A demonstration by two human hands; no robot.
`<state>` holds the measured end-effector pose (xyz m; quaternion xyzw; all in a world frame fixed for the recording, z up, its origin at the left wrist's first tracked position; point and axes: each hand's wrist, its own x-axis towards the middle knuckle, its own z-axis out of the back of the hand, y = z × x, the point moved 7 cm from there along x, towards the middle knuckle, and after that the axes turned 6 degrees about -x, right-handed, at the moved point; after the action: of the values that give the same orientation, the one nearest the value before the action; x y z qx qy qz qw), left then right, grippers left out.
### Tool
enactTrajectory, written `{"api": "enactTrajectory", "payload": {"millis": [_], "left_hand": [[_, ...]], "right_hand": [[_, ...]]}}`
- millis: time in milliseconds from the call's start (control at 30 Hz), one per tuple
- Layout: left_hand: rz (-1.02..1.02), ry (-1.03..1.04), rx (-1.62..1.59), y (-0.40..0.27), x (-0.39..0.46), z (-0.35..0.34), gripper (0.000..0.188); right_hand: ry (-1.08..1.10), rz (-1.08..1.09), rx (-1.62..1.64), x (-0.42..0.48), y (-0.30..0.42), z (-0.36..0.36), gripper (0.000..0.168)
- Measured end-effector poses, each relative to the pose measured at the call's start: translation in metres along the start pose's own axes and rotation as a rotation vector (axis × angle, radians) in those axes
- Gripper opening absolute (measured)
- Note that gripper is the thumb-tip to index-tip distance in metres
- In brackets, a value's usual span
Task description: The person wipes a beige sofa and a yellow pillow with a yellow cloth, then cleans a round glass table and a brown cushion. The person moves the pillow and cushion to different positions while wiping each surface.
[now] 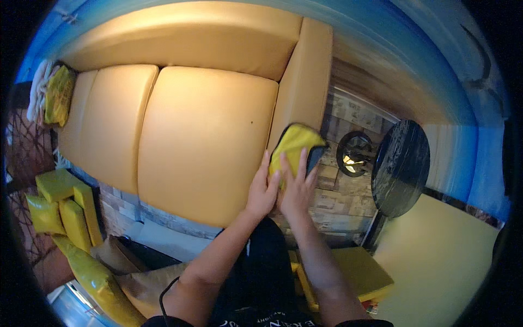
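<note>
A yellow cloth [292,141] with a dark edge and a grey reverse side lies folded over the front end of a tan sofa armrest [304,77]. My right hand [297,186] presses on it with spread fingers. Beside it, my left hand [263,188] touches the cloth's left edge with its fingertips. Both hands are slightly blurred, and the part of the armrest under them is hidden. Left of the armrest spreads the tan sofa seat cushion [208,139], which has a small dark spot near its right side.
A round black table [402,167] stands tilted-looking at right, near a round dark-rimmed object [354,154]. Close to my right forearm is a yellow stool [355,272]. Yellow cushions [67,204] are piled at left. A yellow bundle [59,96] rests by the sofa's far end.
</note>
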<state>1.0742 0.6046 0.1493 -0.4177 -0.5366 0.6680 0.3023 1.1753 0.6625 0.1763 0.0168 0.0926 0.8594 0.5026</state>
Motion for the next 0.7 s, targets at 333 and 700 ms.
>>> {"api": "enactTrajectory", "payload": {"millis": [333,700], "left_hand": [[0.083,-0.012,0.118,0.006,-0.006,-0.013,0.065],[0.122,-0.194,0.298,-0.036,0.071,-0.028,0.063]], "right_hand": [[-0.019,0.092,-0.013,0.031,-0.007,0.006,0.066],[-0.120,0.159,-0.100,0.196,-0.035,0.029,0.069]]}}
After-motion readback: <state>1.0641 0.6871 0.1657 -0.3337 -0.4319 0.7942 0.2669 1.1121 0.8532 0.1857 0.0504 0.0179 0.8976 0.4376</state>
